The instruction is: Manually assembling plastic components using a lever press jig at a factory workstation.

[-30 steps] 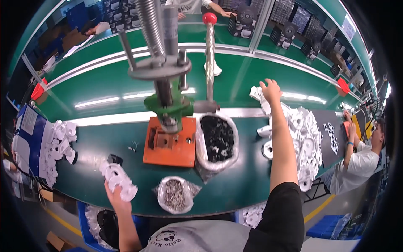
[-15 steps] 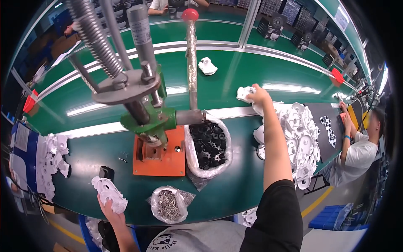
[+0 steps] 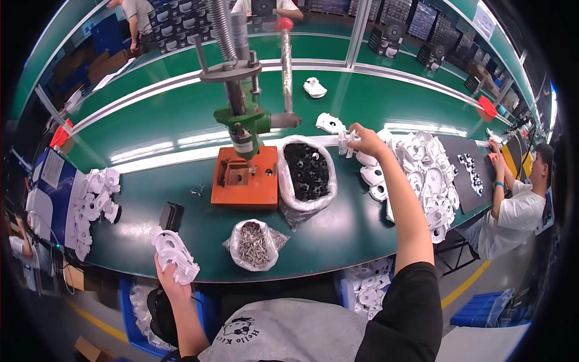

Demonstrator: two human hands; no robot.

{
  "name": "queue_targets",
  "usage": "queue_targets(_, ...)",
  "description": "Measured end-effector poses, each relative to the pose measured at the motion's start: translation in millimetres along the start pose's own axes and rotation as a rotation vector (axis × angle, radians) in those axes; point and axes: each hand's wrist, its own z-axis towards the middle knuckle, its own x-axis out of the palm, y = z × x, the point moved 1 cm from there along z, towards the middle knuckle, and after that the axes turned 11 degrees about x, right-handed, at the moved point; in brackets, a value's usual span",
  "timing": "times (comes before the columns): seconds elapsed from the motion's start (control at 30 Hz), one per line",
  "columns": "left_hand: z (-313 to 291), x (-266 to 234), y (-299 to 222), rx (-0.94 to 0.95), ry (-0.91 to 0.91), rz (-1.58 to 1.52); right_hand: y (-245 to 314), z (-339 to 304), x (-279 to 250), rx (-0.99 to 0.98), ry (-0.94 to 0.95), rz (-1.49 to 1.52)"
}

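Note:
My left hand (image 3: 171,279), low at the left by the table's front edge, grips a white moulded plastic part (image 3: 178,252) with round openings. Out to the right my right hand (image 3: 368,142) has its fingers closed on another white plastic part (image 3: 345,145) above the metal rail. Just past it, a white plastic housing (image 3: 329,123) lies on the green surface, and a second white housing (image 3: 314,88) lies farther back. Beside my right forearm spreads a pile of white plastic parts (image 3: 431,175).
A green hand press (image 3: 241,130) on an orange base (image 3: 244,199) stands mid-table. Around it are a bag of black parts (image 3: 307,172), a bag of screws (image 3: 253,244) and a black object (image 3: 171,216). More white parts (image 3: 90,202) heap at left. A co-worker (image 3: 518,205) sits at right.
The view has shifted, so the press looks farther away. A white housing now lies on the green surface beyond my right hand, which has drawn back toward the pile. My left hand keeps its part.

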Motion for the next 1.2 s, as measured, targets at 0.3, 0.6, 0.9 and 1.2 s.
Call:
queue_targets(0.3, 2, -19, 3, -0.040, 0.035, -0.057, 60, -5, -21, 0.056, -0.384, -0.253)
queue_targets(0.6, 2, -9, -7, -0.030, -0.055, -0.044, 37, 89, 73, 0.213, -0.280, -0.270)
queue_targets(0.9, 12, 12, 1, -0.265, 0.206, -0.379, 23, 71, 35, 0.083, -0.429, -0.304)
queue_targets(1.2, -5, 44, -1, -0.195, 0.259, -0.341, 47, -81, 7, -0.154, -0.413, -0.099)
